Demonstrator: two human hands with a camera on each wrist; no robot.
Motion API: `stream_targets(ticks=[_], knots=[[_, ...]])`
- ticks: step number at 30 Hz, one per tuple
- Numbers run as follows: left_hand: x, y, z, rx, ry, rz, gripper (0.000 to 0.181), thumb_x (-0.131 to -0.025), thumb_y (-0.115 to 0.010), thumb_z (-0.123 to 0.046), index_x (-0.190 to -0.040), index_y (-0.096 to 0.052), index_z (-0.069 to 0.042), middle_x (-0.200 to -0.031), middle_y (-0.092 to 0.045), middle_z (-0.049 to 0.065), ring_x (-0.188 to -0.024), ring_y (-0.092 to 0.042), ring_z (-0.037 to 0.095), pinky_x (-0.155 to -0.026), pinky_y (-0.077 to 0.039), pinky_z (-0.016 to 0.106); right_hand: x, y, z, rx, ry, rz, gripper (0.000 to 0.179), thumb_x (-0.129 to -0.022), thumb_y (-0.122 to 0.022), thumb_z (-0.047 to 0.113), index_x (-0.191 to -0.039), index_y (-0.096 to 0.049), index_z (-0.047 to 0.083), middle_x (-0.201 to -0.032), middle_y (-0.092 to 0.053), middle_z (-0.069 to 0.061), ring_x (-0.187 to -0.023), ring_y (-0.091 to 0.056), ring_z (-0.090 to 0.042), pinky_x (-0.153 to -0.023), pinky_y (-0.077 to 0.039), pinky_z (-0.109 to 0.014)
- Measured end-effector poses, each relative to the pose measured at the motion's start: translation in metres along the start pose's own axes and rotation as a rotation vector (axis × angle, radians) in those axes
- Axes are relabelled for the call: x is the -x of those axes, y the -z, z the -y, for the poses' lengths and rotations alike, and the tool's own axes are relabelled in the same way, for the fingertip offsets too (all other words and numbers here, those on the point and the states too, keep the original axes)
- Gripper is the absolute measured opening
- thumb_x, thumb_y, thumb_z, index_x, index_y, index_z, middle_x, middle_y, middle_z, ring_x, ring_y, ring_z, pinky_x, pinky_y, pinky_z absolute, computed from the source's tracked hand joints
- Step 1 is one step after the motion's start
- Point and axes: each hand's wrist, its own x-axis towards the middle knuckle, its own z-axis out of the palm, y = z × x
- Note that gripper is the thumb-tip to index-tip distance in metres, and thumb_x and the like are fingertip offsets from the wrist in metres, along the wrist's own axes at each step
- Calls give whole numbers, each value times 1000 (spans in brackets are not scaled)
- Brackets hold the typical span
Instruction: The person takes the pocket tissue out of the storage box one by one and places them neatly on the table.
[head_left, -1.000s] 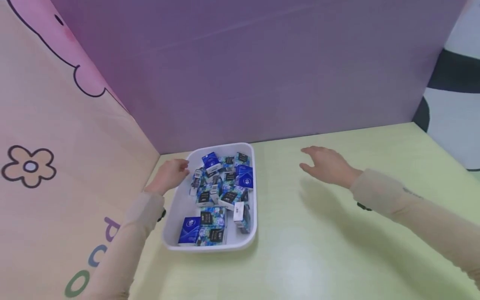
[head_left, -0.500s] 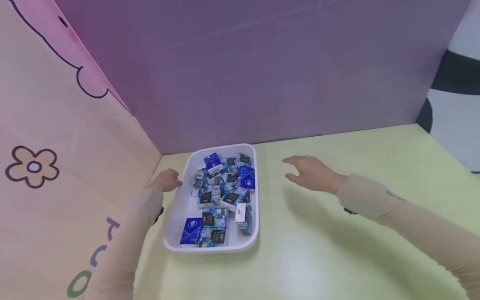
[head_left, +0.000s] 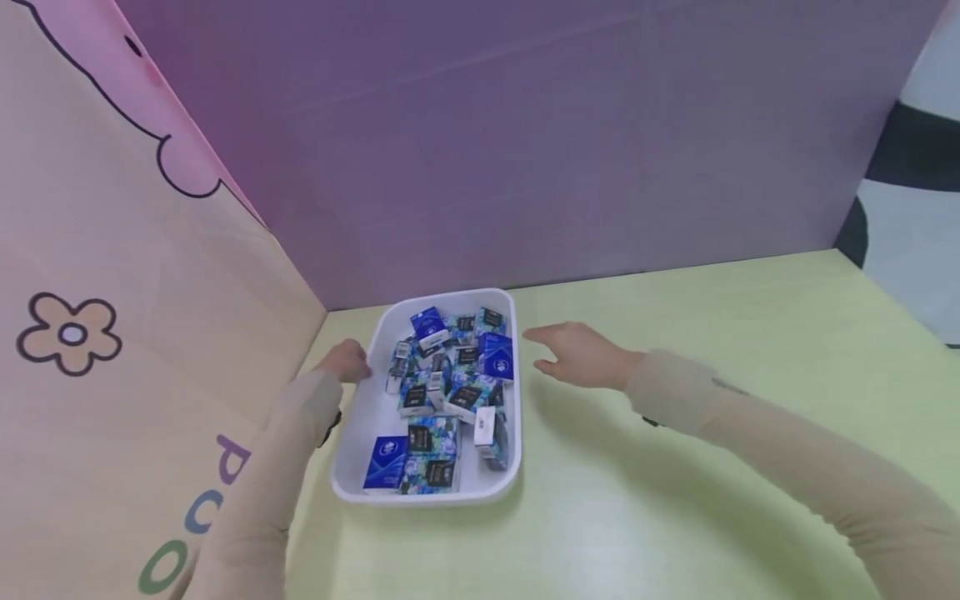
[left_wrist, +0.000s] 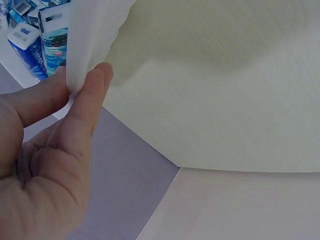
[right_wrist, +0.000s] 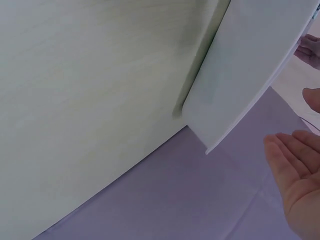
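A white plastic tub stands on the table near the left wall. Inside lie several small packs, seemingly pocket tissues; some are plain blue like the near one, others floral with a dark label. My left hand is at the tub's left rim. In the left wrist view, thumb and fingers pinch the tub's wall between them. Just right of the opposite rim, my right hand hovers with extended fingers and thumb apart. The right wrist view shows that hand apart from the tub.
The pale yellow-green table extends to the right of the tub. A purple panel rises along its back edge. On the left is a cream wall with printed drawings, close to the left arm.
My right hand has moved left toward the tub. My left hand has moved from above the tub's left edge to its rim and now grips it. The tub and packs look unmoved.
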Motion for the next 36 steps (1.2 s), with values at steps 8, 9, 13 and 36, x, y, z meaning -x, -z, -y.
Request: stream_targets(ticks=[8, 9, 13, 36], knots=[[-5, -1, 1, 10, 49, 9, 28, -82, -58, -3, -106, -56, 10, -102, -63, 25, -94, -63, 36, -81, -53, 44, -36, -15, 16, 61, 56, 88, 50, -86, -62, 18, -129, -48, -2, -127, -54, -18, -112, -56, -30, -96, -45, -40], [-6, -2, 1, 14, 54, 11, 28, -82, -58, -3, -106, -56, 10, -102, -63, 25, -93, -63, 36, -81, -53, 44, -40, -17, 18, 83, 65, 98, 50, -86, -62, 18, -128, -48, -3, -127, -54, -19, -112, -56, -31, -96, -45, -40], [-5, -2, 0, 16, 55, 3, 27, -79, -58, -1, -104, -56, 10, -99, -63, 25, -90, -63, 36, -79, -53, 43, -58, -24, 24, 197, 72, 139, 47, -84, -62, 14, -126, -49, -4, -126, -54, -20, -109, -58, -32, -94, -46, -40], [8, -3, -16, -91, 56, -85, 29, -79, -54, 0, -106, -54, 9, -103, -61, 26, -94, -60, 36, -83, -51, 43, -93, -53, 26, 503, 9, 254, 60, -65, -70, 8, -120, -50, -6, -114, -53, -19, -105, -54, -28, -84, -51, -39]])
